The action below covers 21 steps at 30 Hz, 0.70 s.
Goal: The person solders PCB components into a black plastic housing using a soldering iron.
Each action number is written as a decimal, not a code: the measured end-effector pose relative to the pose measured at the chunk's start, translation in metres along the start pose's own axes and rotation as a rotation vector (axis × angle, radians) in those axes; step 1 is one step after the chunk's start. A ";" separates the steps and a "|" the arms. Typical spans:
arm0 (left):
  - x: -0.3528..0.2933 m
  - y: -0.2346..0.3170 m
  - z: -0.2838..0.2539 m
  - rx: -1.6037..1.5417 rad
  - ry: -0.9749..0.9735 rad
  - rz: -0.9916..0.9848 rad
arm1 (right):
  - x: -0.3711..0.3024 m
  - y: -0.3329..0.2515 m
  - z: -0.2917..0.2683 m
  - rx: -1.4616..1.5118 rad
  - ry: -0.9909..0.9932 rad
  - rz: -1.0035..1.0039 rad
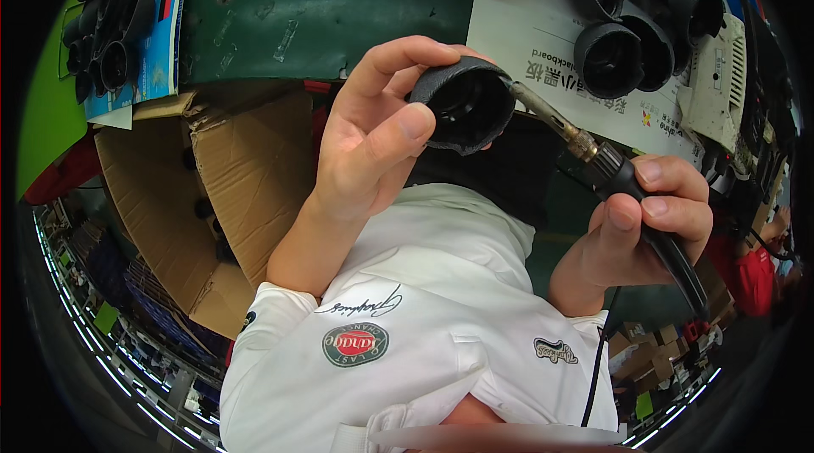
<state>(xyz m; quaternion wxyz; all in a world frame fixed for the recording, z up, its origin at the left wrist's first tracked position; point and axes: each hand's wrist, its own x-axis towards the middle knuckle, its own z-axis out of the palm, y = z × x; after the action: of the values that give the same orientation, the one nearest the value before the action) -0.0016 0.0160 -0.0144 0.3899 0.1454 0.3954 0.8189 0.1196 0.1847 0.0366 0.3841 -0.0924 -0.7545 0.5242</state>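
My left hand (373, 126) holds a black, cup-shaped part (468, 107) with a rough outer skin and a slightly ragged rim, its open mouth turned toward me. The thumb rests on the near side and the fingers curl over the top. In my right hand (649, 224) is a soldering iron (606, 166) with a black handle, gripped between thumb and fingers. Its metal tip meets the right rim of the cup, or lies just in front of it; I cannot tell which.
Several similar black cups (609, 58) stand on a white printed sheet (509, 29) at the far right. A pale control box (716, 84) sits beside them. More black parts (114, 65) lie at the far left. An open cardboard box (246, 181) stands below the green table (339, 3).
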 end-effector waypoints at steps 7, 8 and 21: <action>-0.001 -0.002 0.000 0.025 0.008 0.011 | 0.001 0.002 0.001 -0.034 0.021 -0.029; -0.001 -0.002 -0.001 0.025 0.008 0.011 | 0.000 0.002 0.001 -0.045 0.024 -0.032; -0.003 -0.004 0.000 0.006 0.044 0.023 | -0.009 0.002 0.007 -0.062 0.106 0.060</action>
<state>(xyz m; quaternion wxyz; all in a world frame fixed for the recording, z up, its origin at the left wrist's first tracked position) 0.0023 0.0155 -0.0172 0.3711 0.1329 0.4046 0.8252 0.1206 0.1755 0.0292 0.4045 -0.1546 -0.7457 0.5063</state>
